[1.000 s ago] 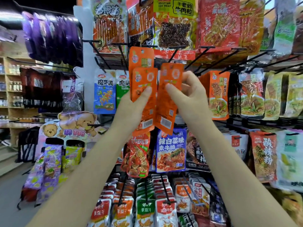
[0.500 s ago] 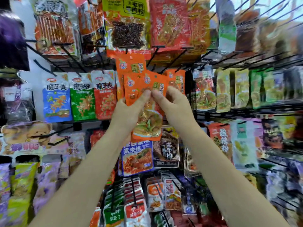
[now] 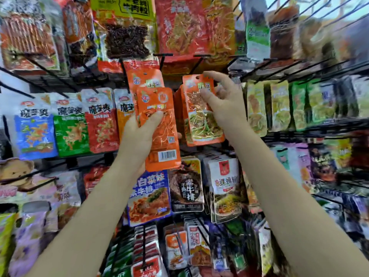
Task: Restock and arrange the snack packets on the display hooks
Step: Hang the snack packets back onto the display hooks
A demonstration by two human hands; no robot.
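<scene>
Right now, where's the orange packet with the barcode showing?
In the head view, the orange packet with the barcode sits centre-left, gripped in the left hand, just left of the hanging orange packet the right hand touches.

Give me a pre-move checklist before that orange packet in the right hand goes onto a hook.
1. Right hand pinches the orange packet: ok.
2. Hang hole at the packet's top edge uncovered by fingers: ok.
3. Packet upright, printed front facing out: ok.
4. Hole already threaded on a hook: cannot tell, blurred.
5. Left hand grips the spare orange packets, clear of the right packet: ok.
6. Matching orange packets hang right behind it: ok.
</scene>
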